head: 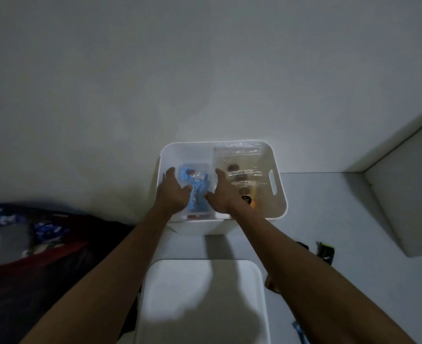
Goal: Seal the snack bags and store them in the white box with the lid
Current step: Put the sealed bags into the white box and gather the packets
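Head view, dim light: white box [219,224] open on the floor against the wall; lid [202,301] lies flat just in front of it, nearer the person. Inside, left side — a clear bag of blue-wrapped snacks [197,184]; right side — clear zip bags with dark contents [242,170], overlapping, leaning on the far wall. Left hand [174,192] and right hand [221,197] both reach into the box, flanking the blue bag; grip of each: fingers loosely spread, thumbs toward the bag; actual contact cannot be told. Dark wrappers [325,252] on floor at right.
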{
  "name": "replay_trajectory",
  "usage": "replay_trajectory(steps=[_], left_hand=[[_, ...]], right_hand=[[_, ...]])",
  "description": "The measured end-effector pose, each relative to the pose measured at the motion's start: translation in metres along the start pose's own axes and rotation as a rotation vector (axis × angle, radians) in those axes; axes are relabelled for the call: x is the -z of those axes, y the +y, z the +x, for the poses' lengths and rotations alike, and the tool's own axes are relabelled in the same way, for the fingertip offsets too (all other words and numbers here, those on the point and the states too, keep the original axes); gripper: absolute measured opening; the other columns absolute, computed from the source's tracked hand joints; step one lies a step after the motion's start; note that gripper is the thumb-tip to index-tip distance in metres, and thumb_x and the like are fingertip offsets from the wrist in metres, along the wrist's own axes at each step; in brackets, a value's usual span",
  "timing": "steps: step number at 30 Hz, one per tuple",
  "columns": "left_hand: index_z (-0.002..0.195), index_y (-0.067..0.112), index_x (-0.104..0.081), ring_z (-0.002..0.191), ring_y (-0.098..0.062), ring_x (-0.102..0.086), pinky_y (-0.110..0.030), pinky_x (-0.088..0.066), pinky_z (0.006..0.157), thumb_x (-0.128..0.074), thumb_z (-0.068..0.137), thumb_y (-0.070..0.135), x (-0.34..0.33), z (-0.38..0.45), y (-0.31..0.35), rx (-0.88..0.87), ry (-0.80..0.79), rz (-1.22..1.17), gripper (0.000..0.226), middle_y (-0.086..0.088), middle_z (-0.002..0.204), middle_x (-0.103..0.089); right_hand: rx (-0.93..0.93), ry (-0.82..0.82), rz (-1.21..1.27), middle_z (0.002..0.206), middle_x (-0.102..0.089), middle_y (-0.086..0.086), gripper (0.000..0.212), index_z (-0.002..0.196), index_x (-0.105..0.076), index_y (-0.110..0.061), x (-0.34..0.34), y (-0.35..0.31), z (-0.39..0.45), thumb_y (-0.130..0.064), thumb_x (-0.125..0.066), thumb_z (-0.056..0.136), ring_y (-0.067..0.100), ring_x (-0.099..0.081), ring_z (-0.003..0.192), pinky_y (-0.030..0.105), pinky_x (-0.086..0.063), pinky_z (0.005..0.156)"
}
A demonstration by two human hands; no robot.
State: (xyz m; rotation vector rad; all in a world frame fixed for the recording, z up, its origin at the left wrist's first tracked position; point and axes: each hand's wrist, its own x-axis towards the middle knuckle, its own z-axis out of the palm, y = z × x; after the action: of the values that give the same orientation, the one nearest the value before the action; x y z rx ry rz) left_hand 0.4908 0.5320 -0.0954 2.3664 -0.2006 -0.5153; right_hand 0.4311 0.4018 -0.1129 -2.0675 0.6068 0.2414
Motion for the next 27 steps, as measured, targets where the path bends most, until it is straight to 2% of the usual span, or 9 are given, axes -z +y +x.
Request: replay_trajectory(steps=[2,5,7,9,11,15,19,22,27], left_hand=[[0.152,0.012,-0.026,0.135,-0.032,-0.046,-0.035,-0.034,0.109,-0.064,0.094,0.027,0.010,-0.016,0.002,-0.032,0.027,-0.022,0.071,-0.015,0.151,-0.043],[0.151,0.015,-0.030,0.132,-0.030,-0.049,-0.036,-0.038,0.107,-0.067,0.092,0.029,0.020,-0.054,0.005,-0.095,0.080,-0.102,0.070,-0.012,0.148,-0.048],[0.147,0.016,-0.035,0.129,-0.028,-0.053,-0.034,-0.040,0.104,-0.068,0.092,0.027,0.020,-0.083,0.006,-0.161,0.139,-0.170,0.066,-0.011,0.143,-0.052],[0.144,0.018,-0.040,0.125,-0.027,-0.055,-0.033,-0.042,0.102,-0.069,0.091,0.026,0.012,-0.114,0.005,-0.222,0.195,-0.224,0.061,-0.012,0.137,-0.057],[0.141,0.020,-0.042,0.122,-0.024,-0.056,-0.034,-0.045,0.102,-0.069,0.091,0.026,-0.002,-0.143,0.001,-0.257,0.208,-0.283,0.057,-0.011,0.133,-0.058],[0.143,0.022,-0.038,0.126,-0.023,-0.053,-0.041,-0.044,0.105,-0.067,0.092,0.031,-0.050,-0.200,-0.013,-0.269,0.131,-0.330,0.060,-0.011,0.137,-0.054],[0.145,0.023,-0.037,0.130,-0.025,-0.049,-0.035,-0.040,0.104,-0.066,0.092,0.034,-0.113,-0.242,-0.033,-0.253,0.031,-0.305,0.061,-0.011,0.143,-0.049],[0.149,0.022,-0.034,0.138,-0.027,-0.039,-0.045,-0.036,0.112,-0.062,0.094,0.037,-0.162,-0.269,-0.043,-0.237,-0.033,-0.266,0.064,-0.007,0.150,-0.042],[0.152,0.023,-0.030,0.145,-0.026,-0.028,-0.044,-0.030,0.116,-0.051,0.096,0.045,-0.241,-0.298,-0.045,-0.229,-0.077,-0.122,0.064,-0.008,0.157,-0.033]], right_hand=[[0.019,0.055,0.021,0.146,-0.047,0.014,0.065,0.150,-0.024,-0.012,0.010,-0.009,-0.026,-0.015,-0.059,0.095,0.033,-0.049,0.131,0.035,-0.040,0.103],[0.098,0.193,0.051,0.144,-0.050,0.011,0.062,0.149,-0.031,-0.015,0.017,-0.012,-0.071,-0.022,-0.061,0.096,0.027,-0.051,0.128,0.025,-0.037,0.096],[0.155,0.289,0.086,0.136,-0.057,0.009,0.057,0.145,-0.039,-0.018,0.020,-0.005,-0.104,-0.027,-0.064,0.094,0.025,-0.058,0.121,0.028,-0.043,0.100],[0.194,0.358,0.130,0.124,-0.063,0.002,0.049,0.138,-0.047,-0.021,0.024,0.014,-0.141,-0.029,-0.065,0.093,0.019,-0.063,0.109,0.034,-0.051,0.096],[0.188,0.410,0.118,0.116,-0.060,-0.008,0.045,0.135,-0.049,-0.022,0.030,0.040,-0.181,-0.031,-0.064,0.094,0.011,-0.061,0.103,0.028,-0.050,0.090],[0.057,0.483,0.109,0.118,-0.058,-0.008,0.046,0.138,-0.050,-0.026,0.047,0.116,-0.252,-0.034,-0.063,0.094,0.012,-0.060,0.109,0.031,-0.051,0.093],[-0.087,0.598,0.055,0.123,-0.064,0.002,0.042,0.133,-0.053,-0.025,0.072,0.195,-0.299,-0.035,-0.064,0.094,0.017,-0.062,0.111,0.030,-0.050,0.089],[-0.153,0.637,0.017,0.130,-0.063,0.006,0.043,0.134,-0.054,-0.022,0.086,0.248,-0.316,-0.034,-0.063,0.094,0.019,-0.061,0.112,0.027,-0.045,0.086],[-0.094,0.535,-0.139,0.141,-0.054,0.009,0.054,0.139,-0.051,-0.016,0.087,0.314,-0.310,-0.045,-0.059,0.094,0.026,-0.050,0.130,0.038,-0.039,0.109]])
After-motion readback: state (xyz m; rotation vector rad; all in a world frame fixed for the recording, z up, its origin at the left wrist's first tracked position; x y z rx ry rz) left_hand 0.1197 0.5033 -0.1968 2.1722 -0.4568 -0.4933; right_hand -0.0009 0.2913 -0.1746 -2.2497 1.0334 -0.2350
